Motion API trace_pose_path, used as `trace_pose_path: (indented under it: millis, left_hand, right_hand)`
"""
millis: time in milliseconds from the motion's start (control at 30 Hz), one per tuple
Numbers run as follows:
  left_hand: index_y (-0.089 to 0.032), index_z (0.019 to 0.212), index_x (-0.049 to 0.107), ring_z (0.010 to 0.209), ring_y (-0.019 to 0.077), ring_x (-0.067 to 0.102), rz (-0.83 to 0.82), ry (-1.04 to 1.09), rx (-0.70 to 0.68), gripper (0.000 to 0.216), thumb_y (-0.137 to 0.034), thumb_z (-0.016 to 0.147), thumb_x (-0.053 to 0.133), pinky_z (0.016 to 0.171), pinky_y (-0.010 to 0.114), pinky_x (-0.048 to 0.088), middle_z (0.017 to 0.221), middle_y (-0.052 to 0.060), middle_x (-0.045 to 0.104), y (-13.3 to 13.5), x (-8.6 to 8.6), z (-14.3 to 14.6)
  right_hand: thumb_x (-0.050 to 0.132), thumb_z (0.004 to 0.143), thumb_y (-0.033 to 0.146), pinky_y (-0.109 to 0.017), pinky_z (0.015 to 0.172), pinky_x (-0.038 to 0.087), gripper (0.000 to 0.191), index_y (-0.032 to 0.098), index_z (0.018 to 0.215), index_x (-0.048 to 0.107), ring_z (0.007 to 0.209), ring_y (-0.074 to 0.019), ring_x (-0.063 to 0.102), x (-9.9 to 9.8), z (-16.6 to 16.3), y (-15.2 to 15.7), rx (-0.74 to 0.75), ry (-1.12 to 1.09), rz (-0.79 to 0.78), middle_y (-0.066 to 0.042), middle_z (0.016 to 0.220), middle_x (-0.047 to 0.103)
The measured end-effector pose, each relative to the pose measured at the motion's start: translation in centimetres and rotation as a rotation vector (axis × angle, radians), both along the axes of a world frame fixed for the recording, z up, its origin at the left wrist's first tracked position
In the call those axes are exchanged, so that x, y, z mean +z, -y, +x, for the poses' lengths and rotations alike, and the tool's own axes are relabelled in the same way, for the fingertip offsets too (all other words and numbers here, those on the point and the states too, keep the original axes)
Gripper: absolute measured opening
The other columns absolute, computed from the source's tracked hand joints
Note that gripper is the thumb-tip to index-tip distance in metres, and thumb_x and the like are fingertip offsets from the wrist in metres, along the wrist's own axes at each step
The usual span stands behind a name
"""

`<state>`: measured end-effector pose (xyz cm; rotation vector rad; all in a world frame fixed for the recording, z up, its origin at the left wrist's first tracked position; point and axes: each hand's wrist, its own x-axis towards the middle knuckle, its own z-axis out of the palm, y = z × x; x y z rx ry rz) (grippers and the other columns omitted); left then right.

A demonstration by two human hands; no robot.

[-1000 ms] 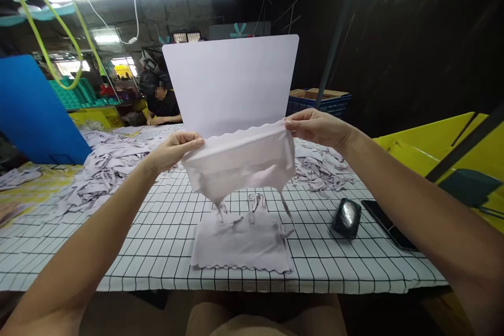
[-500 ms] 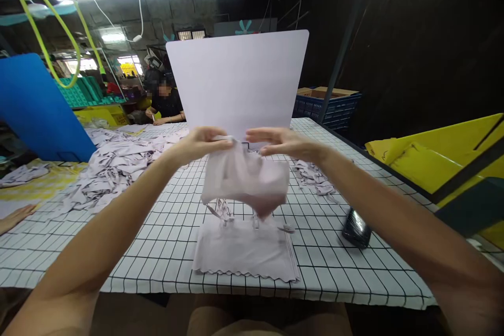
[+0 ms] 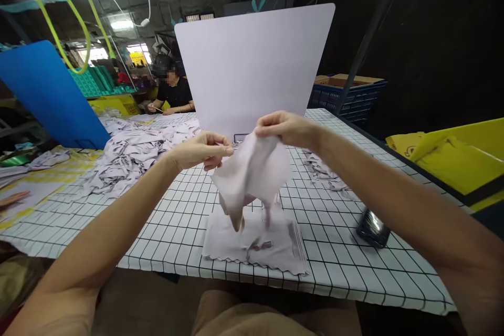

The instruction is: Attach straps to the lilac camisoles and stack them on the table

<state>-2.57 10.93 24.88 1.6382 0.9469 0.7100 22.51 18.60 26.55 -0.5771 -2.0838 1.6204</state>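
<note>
Since half a second ago, the right hand [image 3: 271, 125] has gone from loosely spread fingers beside the cloth to a firm pinch on it, and the pale lilac garment [image 3: 255, 170] now hangs from that hold. A second ago it was stretched wide between both hands; now it is bunched and narrower, its lower part drooping to a blurred point. The right thumb and fingertips press together on the upper edge, with no gap visible between them. The left hand [image 3: 214, 151] is at the garment's upper left side, thumb tip and bent fingers drawn close together — whether they nip the fabric or only brush it, I cannot tell.

Below the hands, the garment hangs in the air over a stack of folded garments [image 3: 252, 252], which lies near the front edge of the checked tablecloth [image 3: 173, 233]. Its lowest point overlaps the rear part of the stack in view; contact there is unclear. Scalloped hems face the near side of the stack, and a small strap [image 3: 260, 245] lies bent on top.

Behind the hands stands a white panel [image 3: 255, 63]. A large loose heap of similar cloth [image 3: 136, 152] spreads to the left, with a smaller heap [image 3: 326, 170] to the right. Just beside the right forearm lies a shiny black item [image 3: 372, 228]. Farther back, a co-worker [image 3: 175, 92] sits at the table's far side.
</note>
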Motion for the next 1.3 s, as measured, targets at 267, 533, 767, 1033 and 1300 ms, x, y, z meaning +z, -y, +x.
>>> trace_pose_path:
  millis: [267,533,767,1033,1300]
  left_hand:
    - [-0.021,0.115,0.068,0.11,0.0207,0.066,0.325,0.284,0.009,0.038,-0.037,0.083,0.079,0.097,0.034,0.05,0.118,0.009,0.071,-0.8,-2.7,2.7]
    - [-0.016,0.087,0.072,0.076,0.0103,0.063,0.372,0.406,0.175,0.026,-0.04,0.081,0.08,0.075,0.024,0.049,0.083,0.002,0.072,-1.5,-2.7,4.5]
    - [-0.016,0.077,0.073,0.073,0.0106,0.063,0.335,0.407,0.269,0.027,-0.036,0.071,0.088,0.071,0.023,0.051,0.077,0.001,0.071,-0.5,-3.7,3.4]
    - [-0.014,0.079,0.076,0.059,0.0098,0.059,0.106,0.084,0.013,0.027,-0.039,0.072,0.087,0.05,0.019,0.043,0.069,0.002,0.068,0.5,-2.4,0.3]
    - [-0.014,0.068,0.072,0.047,0.0079,0.05,0.124,0.201,0.245,0.042,-0.049,0.057,0.093,0.042,0.018,0.038,0.059,0.001,0.063,0.2,-2.0,-4.5]
  right_hand:
    - [0.078,0.083,0.046,-0.023,0.055,0.041,0.032,0.017,0.076,0.066,0.061,-0.0081,0.049,2.8,0.2,1.2,0.061,0.057,0.155,0.002,0.066,0.057]
    - [0.083,0.074,0.052,-0.026,0.054,0.043,0.035,0.018,0.079,0.074,0.063,-0.0124,0.056,4.3,1.2,2.3,-0.096,0.179,0.286,-0.002,0.068,0.064]
    - [0.084,0.071,0.051,-0.031,0.059,0.049,0.034,0.019,0.083,0.079,0.072,-0.0172,0.061,4.2,2.6,1.3,-0.141,0.151,0.236,-0.006,0.079,0.071]
    - [0.084,0.072,0.046,-0.033,0.069,0.048,0.029,0.018,0.071,0.073,0.078,-0.0165,0.056,2.8,3.9,1.3,-0.14,0.021,0.177,-0.006,0.084,0.066]
    - [0.08,0.074,0.047,-0.032,0.059,0.033,0.034,0.017,0.067,0.065,0.059,-0.0046,0.043,3.3,7.0,-0.7,-0.374,-0.023,0.183,0.004,0.061,0.054]
